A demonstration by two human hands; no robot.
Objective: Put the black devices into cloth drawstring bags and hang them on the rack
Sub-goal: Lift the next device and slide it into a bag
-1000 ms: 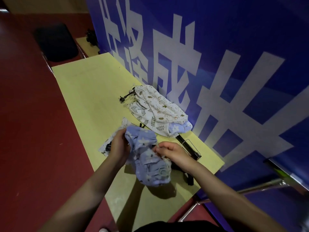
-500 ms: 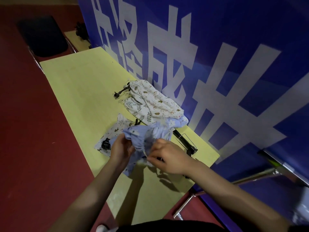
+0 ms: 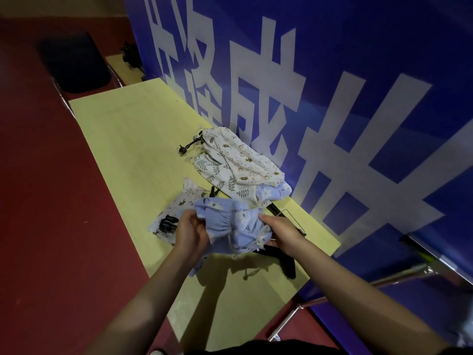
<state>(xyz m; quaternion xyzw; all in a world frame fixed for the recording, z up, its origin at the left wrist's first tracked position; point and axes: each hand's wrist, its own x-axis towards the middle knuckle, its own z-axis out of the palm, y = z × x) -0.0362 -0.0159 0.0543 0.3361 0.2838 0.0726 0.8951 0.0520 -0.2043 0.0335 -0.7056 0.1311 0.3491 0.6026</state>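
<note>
— What are the hands doing?

— Both hold the blue bag up over the table, near its right end. The left hand grips the bunched cloth on the left side, fingers curled round it. The right hand pinches the cloth on the right side, thumb on top.

— And the black device?

— A black piece juts out from under the bag toward the table's right edge, below the right hand. I cannot tell whether any of it sits inside the bag.

— What else lies on the table?

— A flat white printed bag just left of the left hand, with a small black device lying on it. Behind the hands, along the back edge by the blue banner, a heap of white printed bags, with a black cord end sticking out at its left. A thin wire frame lies by the right hand, touching the table.

— Anything beyond the table?

— A dark chair past the far end, on the red floor.
</note>
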